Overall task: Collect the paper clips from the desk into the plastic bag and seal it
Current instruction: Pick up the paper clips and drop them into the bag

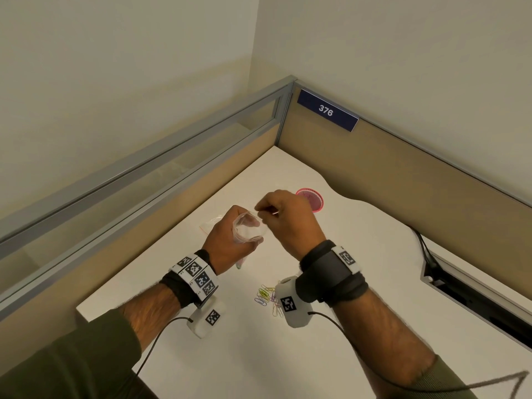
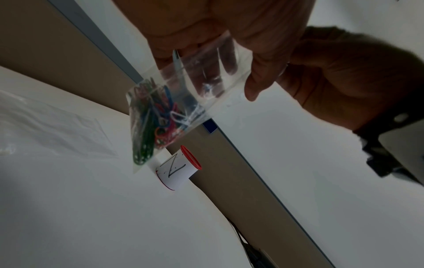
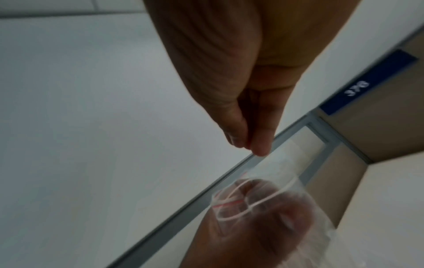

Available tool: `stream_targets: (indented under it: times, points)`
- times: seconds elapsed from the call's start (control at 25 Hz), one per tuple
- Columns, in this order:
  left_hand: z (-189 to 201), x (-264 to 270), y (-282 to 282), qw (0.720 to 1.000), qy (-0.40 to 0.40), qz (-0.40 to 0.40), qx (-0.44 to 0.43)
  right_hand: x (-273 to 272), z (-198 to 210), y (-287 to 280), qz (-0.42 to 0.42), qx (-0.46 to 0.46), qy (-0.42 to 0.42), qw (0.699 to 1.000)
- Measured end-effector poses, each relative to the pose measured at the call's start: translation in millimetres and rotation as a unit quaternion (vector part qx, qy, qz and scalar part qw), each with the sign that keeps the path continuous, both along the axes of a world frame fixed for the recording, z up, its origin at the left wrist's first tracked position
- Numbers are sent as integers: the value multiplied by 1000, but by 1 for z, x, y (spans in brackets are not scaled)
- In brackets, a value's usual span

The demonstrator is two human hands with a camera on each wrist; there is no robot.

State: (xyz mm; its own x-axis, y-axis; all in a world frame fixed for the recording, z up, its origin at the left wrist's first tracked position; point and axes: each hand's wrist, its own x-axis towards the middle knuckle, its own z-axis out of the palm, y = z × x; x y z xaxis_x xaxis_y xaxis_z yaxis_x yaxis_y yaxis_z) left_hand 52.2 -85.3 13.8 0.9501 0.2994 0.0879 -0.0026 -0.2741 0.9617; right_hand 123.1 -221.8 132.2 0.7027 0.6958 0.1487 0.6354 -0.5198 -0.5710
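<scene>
Clear plastic bag (image 1: pixel 248 229) is held up off the desk by the left hand (image 1: pixel 227 240), fingers curled round its upper part so the mouth is kept open and facing up; a bunch of coloured clips is seen thru the film, sunk in the bottom corner (image 2: pixel 153 119). Just above and beside the mouth, the right hand (image 1: pixel 283 218) is poised w/ thumb and fingertips (image 3: pixel 250 143) pressed together in a pinch; a thin pale line shows at the tips in the head view, likely a clip, but whether anything is actually held cannot be told from the blurred wrist view. Loose paper clips (image 1: pixel 269 299) are still left in a small heap on the white desk (image 1: pixel 359 283), near the person, partly hidden behind the right wrist camera housing. Risks, as judged: the mouth is narrow and soft, so a clip let go off-centre could bounce off the rim and fall back to the desk; the bag is slack, so if the left grip is loosened or tipped, clips already inside could spill. The seal strip w/ its red line (image 3: pixel 227 201) could be fouled by a clip caught across it when closing is tried. Around: a red-rimmed mesh cup (image 1: pixel 311 200) stands just behind the right hand, w/ a paper label marked in pen; more flat clear bags (image 2: pixel 57 130) lie beyond the left hand; a blue sign "376" (image 1: pixel 326 110) is fixed on the partition; a cable slot (image 1: pixel 460 286) is set at the desk's right. Nothing is seen blocking the path between heap and bag.
</scene>
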Motion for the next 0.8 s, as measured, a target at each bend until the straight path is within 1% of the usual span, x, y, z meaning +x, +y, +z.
stream_targets:
  times: [0.04,0.08,0.12,0.16,0.2,0.28,0.36,0.4,0.48,0.52,0.6,0.72,0.8]
  points:
    - [2,-2,2,1000,-8,0,0,4,-6,-8,-26,41,23,999]
    - [2,-4,3,1000,-18,-1,-4,9,-18,-19,-56,58,46,996]
    - [2,-5,6,1000,-21,1,-6,14,-36,-31,-85,42,64,993]
    - [1,-7,9,1000,-22,4,-9,19,-61,-44,-109,-8,80,991]
    - [2,-9,11,1000,-17,9,-7,21,-89,-57,-126,-82,93,984]
    - [3,-13,16,1000,-14,18,-13,13,-139,-81,-138,-221,122,958]
    - [2,-16,20,999,-13,22,-25,-3,-175,-95,-139,-286,148,937]
    - [1,-17,20,999,-13,23,-27,-12,-187,-97,-134,-305,144,932]
    - [-3,-18,21,999,-12,27,-29,-28,-198,-91,-114,-321,125,932]
    - [-3,-19,21,999,-11,27,-28,-34,-200,-86,-102,-314,122,936]
    - [-3,-19,20,999,-13,25,-30,-41,-199,-82,-99,-283,141,943]
    - [-2,-21,20,999,-20,26,-34,-48,-197,-89,-158,-257,171,938]
    - [-1,-21,21,999,-23,25,-33,-57,-198,-91,-180,-279,183,925]
